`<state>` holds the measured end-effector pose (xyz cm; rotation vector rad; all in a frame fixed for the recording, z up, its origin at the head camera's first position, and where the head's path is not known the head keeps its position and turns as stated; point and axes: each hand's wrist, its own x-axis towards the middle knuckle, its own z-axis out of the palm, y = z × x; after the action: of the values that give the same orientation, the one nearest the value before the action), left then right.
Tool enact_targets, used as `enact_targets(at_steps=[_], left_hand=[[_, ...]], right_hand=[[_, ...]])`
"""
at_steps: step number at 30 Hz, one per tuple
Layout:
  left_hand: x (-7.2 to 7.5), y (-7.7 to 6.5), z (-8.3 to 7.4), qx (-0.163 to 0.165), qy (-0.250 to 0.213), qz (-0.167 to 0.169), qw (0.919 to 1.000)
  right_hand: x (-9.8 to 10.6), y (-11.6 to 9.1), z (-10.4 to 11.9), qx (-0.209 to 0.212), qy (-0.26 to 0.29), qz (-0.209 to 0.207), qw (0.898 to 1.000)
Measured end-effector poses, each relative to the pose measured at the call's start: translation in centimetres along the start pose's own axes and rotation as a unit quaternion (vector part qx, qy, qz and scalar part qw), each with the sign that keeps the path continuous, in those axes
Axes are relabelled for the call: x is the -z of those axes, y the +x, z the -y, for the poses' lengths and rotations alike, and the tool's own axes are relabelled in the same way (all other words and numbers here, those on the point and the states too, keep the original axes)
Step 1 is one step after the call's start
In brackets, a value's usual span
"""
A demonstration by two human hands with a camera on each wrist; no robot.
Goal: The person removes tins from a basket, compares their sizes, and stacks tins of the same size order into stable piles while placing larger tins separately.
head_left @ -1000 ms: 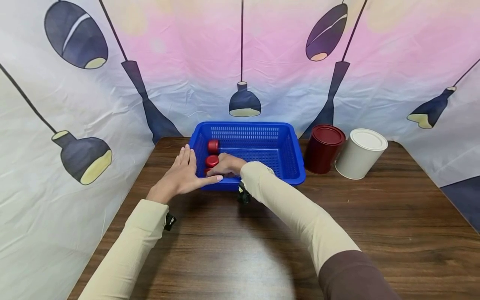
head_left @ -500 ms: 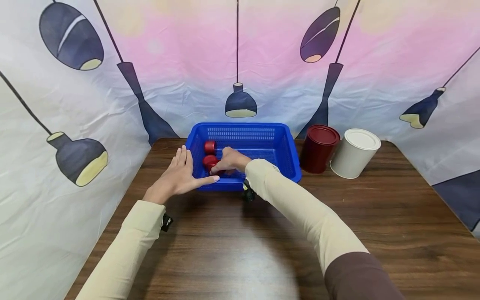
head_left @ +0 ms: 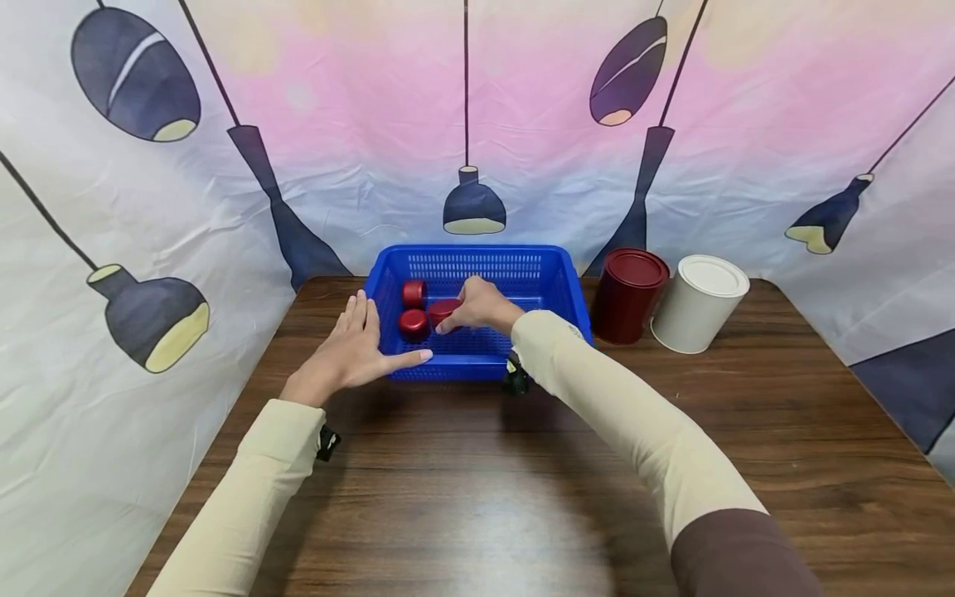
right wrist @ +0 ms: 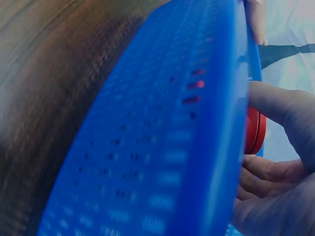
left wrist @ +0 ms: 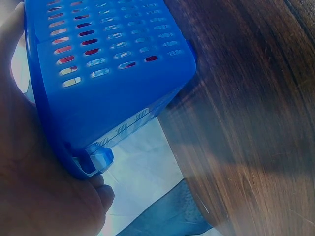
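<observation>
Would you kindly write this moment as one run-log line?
right hand: holds red container | left hand: touches blue basket | inside basket: two more red containers | right of basket: dark-red can, white can

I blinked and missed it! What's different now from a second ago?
The right hand, gripping a red tin, moved right and farther back inside the blue basket, away from its near left corner. The left hand stayed at the basket's edge, and the dark red can and white can stayed put.

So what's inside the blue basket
The blue basket has two red containers at its left end; the right hand holds a third inside or just above. Hand and sleeve hide part of its floor and anything there.
</observation>
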<state>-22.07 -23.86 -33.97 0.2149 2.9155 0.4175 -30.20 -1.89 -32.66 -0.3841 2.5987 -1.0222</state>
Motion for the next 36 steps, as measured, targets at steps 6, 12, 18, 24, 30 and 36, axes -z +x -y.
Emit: enact_targets(at_steps=[6,12,18,24,30,36], left_hand=[[-0.1,0.0,-0.1,0.003,0.004,0.001,1.0000],[-0.1,0.0,-0.1,0.002,-0.001,0.000,1.0000],[-0.2,0.0,0.0,0.001,-0.002,-0.005,1.0000],[-0.2,0.0,-0.1,-0.002,0.002,-0.007,1.0000],[-0.2,0.0,-0.1,-0.004,0.003,-0.006,1.0000],[-0.2,0.0,0.0,-0.007,0.003,-0.010,0.9999]], right_hand=[[1.7,-0.8,-0.7,0.022,0.001,-0.027,0.999],[3.6,-1.9,-0.9,0.027,0.003,-0.056,0.998],[5.8,-3.1,-1.5,0.039,0.007,-0.071,0.997],[7.8,-4.4,-2.4,0.041,-0.008,-0.085,0.995],[9.4,-5.7,-3.6,0.048,-0.004,-0.104,0.993],[10.9,-7.2,-5.1,0.043,-0.007,-0.125,0.991]])
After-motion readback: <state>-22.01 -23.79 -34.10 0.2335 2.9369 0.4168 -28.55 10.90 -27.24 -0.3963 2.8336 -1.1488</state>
